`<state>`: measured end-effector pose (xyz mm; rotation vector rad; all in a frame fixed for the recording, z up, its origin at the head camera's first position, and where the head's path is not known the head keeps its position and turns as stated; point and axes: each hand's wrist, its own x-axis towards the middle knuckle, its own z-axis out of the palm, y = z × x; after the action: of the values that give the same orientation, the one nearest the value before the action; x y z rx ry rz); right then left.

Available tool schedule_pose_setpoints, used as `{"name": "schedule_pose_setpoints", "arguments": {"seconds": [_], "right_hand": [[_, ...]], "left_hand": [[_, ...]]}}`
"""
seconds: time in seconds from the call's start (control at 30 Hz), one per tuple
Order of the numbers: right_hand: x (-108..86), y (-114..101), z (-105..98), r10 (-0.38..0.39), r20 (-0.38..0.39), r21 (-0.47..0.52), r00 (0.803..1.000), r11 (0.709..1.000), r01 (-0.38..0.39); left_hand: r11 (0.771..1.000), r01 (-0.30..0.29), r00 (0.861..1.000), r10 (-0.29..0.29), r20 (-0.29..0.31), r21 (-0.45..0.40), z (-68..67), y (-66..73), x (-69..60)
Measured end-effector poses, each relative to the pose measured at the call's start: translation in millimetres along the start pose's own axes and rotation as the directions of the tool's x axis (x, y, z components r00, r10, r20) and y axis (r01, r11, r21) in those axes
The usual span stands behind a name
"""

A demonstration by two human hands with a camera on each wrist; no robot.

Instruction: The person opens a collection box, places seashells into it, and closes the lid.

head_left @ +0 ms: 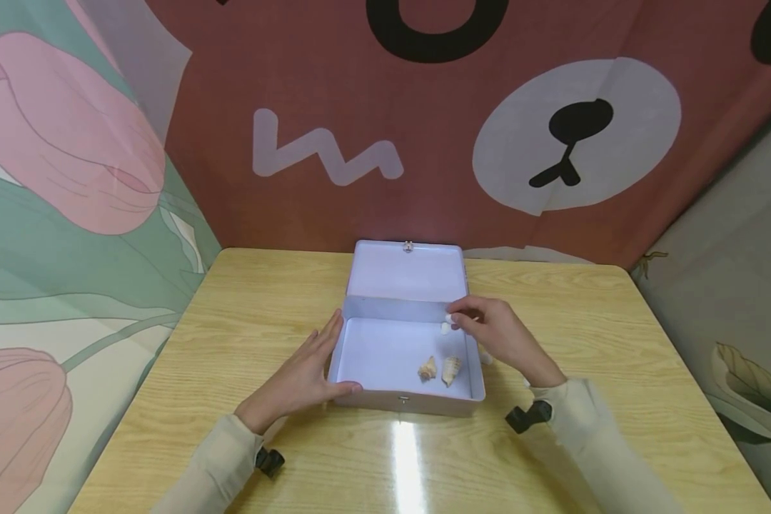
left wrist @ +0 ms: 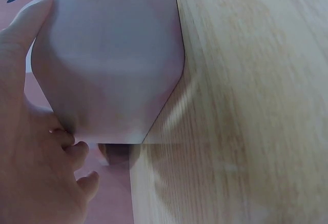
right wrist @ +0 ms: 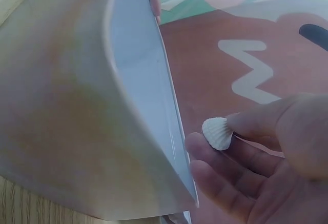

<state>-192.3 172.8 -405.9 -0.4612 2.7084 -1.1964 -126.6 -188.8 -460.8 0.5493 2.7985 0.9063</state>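
In the right wrist view we see the right hand (head_left: pixel 497 332) with its thumb and fingertips pinched together on a white ribbed seashell (right wrist: pixel 218 133). The shell sits at the very tips, right of centre and below the middle of the frame; its body shows to the left of the thumb tip, against the fingers, well out from the palm. In the head view we find this grip over the upper right corner of an open metal box (head_left: pixel 379 350), with a second white shell (head_left: pixel 445 328) on the box floor just below the fingertips.

Our left hand (head_left: pixel 298 382) lies at the box's left side, its fingers extended along the wall and its thumb apart from them, reaching over the front left corner.

Towards the lower right of the box floor we see a knobby spiral shell (head_left: pixel 427 369) and, just beside it, a longer ribbed spiral shell (head_left: pixel 451 370). A small pale piece (head_left: pixel 485 357) shows outside the right wall; it may be another shell, but the forearm leaves too little to tell.

The lid (head_left: pixel 405 271) stands tipped back at the centre of the frame, and the box rests on a wood-grain table (head_left: pixel 263 285) before a reddish-brown bear-print cloth (head_left: pixel 334 214).
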Motion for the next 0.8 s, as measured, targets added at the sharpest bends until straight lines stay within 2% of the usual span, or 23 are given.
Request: {"name": "schedule_pose_setpoints", "arguments": {"seconds": [0.53,0.8], "right_hand": [[-7.8,-5.3,-8.2,0.011,-0.010,-0.008,1.000,1.000,-0.011],[-15.4,9.9,-22.9,0.028,-0.068,-0.029,0.997,0.999,-0.030]], "left_hand": [[1.000,0.001,1.000,-0.001,0.001,-0.013,0.4,-1.2,0.9],[1.000,0.002,1.000,-0.003,-0.002,-0.025,1.1,-1.7,1.1]]}}
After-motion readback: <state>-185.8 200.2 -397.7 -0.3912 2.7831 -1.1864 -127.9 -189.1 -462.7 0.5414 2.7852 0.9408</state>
